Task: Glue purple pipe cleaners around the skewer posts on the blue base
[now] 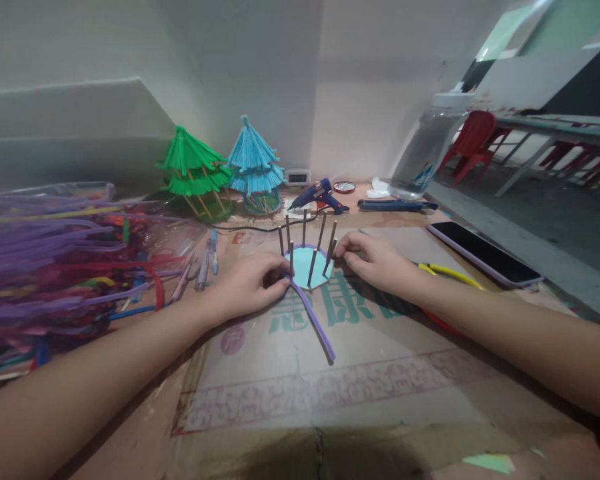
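Left thumb and forefinger pinch a purple pipe cleaner point(316, 323) at the near-left rim of a pale blue base point(301, 267); left hand point(253, 283) is the nearer to it. Loose tail starts at those fingertips, long axis slanting toward the wearer and rightward, end lying on the cardboard point(250, 373). A purple strip also edges the base's far rim. Right hand point(375, 257) is at the base's right side, thumb and fingers curled close to the outer sticks; cannot tell if they grip one or just touch. Base lies between the two hands.

Materials: pipe cleaner soft-looking, matte, thin, slightly bent. Base flat, smooth, many-sided, light blue. Thin brown sticks point(312, 268) stand around its edge, roughly upright, some leaning. Cardboard under it flat, tan, with green characters and a reddish printed band.

Further out: yellow-handled tool point(453, 272) partly hidden by right forearm, dark-screened phone point(485, 253) beyond it. Behind the base, blue glue gun point(313, 195) with dark cord. Back left, green model point(195, 160) and light blue model point(255, 157), both with cone-like tiered roofs, ribbed. Left side, messy heap point(55, 267), mostly purple strands, blurred; pens point(205, 263) beside it. Back right, clear plastic bottle point(423, 153).
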{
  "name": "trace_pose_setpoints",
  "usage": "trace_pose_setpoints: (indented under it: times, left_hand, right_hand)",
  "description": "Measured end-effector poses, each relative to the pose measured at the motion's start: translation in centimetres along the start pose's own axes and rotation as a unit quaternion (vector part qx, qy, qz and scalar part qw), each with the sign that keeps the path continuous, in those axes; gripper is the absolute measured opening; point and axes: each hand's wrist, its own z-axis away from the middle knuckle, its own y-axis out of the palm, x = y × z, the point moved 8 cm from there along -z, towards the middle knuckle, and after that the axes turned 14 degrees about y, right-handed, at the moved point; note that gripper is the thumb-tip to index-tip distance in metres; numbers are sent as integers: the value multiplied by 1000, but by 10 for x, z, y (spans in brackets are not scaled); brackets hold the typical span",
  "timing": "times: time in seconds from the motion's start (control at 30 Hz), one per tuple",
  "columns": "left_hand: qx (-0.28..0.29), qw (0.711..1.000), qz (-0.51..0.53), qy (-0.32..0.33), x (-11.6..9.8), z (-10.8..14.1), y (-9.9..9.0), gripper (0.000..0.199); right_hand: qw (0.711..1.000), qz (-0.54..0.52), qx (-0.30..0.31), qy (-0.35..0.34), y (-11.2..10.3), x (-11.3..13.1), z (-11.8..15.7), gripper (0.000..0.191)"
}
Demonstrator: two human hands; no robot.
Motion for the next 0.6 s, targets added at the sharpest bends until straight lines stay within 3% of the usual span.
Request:
trace_pose_setpoints:
  times: [0.6]
  left_hand:
    - [-5,1000,18,-12,-1,-4,-1,16]
  right_hand:
    - [998,53,-7,-32,-3,11,6,22]
